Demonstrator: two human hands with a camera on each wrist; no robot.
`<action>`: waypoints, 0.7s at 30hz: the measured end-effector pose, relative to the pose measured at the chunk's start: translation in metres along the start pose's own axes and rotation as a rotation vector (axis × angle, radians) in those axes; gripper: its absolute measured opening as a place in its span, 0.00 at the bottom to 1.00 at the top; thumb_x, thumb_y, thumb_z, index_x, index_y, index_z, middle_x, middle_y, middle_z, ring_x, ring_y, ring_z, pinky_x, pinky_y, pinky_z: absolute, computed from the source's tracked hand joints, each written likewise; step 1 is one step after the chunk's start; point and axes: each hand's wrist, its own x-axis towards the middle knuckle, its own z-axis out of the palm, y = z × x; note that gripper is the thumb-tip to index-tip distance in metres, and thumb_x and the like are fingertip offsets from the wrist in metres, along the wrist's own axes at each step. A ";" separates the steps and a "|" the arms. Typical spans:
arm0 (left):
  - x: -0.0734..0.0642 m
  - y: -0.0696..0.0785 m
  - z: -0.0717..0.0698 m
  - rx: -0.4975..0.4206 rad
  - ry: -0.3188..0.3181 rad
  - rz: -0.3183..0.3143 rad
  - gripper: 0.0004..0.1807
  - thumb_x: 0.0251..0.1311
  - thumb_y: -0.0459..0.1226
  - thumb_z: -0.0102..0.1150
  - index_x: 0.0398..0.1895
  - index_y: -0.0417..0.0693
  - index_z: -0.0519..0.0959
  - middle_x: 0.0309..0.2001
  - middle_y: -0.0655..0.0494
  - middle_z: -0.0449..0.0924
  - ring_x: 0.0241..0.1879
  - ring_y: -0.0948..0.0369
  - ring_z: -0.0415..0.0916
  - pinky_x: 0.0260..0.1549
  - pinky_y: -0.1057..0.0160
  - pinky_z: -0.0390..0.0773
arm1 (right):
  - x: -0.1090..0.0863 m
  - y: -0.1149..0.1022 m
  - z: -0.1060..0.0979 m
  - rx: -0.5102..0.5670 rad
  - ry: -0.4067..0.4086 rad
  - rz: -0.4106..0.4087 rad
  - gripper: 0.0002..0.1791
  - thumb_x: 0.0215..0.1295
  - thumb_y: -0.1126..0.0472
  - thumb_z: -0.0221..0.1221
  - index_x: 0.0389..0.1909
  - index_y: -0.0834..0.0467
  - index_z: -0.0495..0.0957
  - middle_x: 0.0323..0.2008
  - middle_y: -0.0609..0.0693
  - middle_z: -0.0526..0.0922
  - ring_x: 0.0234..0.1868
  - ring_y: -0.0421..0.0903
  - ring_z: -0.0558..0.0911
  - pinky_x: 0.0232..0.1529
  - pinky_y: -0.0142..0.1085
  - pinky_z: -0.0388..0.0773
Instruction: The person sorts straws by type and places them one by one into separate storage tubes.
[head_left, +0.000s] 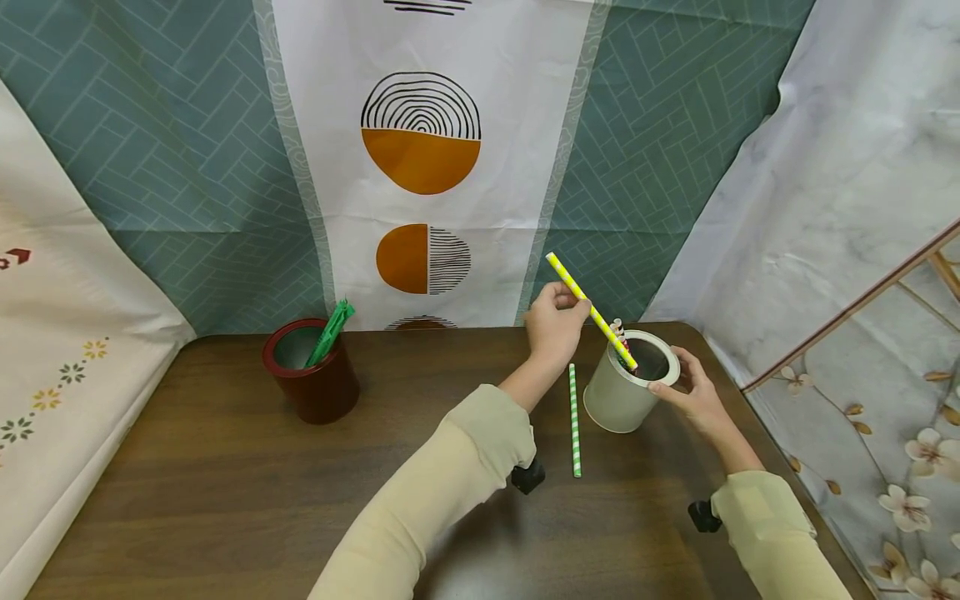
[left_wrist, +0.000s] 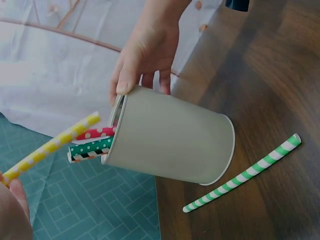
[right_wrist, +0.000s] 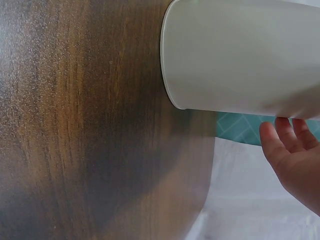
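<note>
My left hand (head_left: pixel 557 321) pinches a yellow paper straw with pale dots (head_left: pixel 600 322) near its middle. The straw slants down to the right, its lower end over the mouth of a pale grey canister (head_left: pixel 618 402). At that canister's right side, my right hand (head_left: pixel 697 396) grips the rim, thumb on top and fingers against the outside. Out of the canister's mouth stick a red dotted straw (left_wrist: pixel 97 132) and a green dotted straw (left_wrist: pixel 92 146), with a striped one beside them. A green-and-white striped straw (head_left: pixel 575 421) lies on the table, left of the canister.
Toward the left of the brown wooden table (head_left: pixel 247 500) stands a dark red pot (head_left: pixel 326 392) with green straw-like pieces (head_left: pixel 330 333) leaning in it. Patterned cloth (head_left: pixel 217 167) hangs behind the table, with pale cloths on both sides.
</note>
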 end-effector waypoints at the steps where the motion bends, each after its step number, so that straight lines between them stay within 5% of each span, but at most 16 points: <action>1: 0.000 0.000 0.001 0.002 0.006 0.006 0.09 0.49 0.36 0.60 0.36 0.46 0.76 0.29 0.56 0.81 0.24 0.68 0.70 0.20 0.73 0.66 | 0.000 0.000 0.000 0.001 -0.003 0.002 0.38 0.57 0.63 0.56 0.64 0.64 0.47 0.56 0.65 0.60 0.45 0.33 0.66 0.36 0.17 0.67; 21: -0.014 -0.017 0.022 0.110 -0.041 0.082 0.11 0.53 0.35 0.57 0.40 0.44 0.76 0.35 0.55 0.82 0.33 0.63 0.81 0.26 0.75 0.74 | 0.002 0.004 0.000 -0.008 0.002 -0.026 0.37 0.57 0.64 0.56 0.63 0.64 0.48 0.55 0.65 0.62 0.45 0.39 0.68 0.37 0.18 0.67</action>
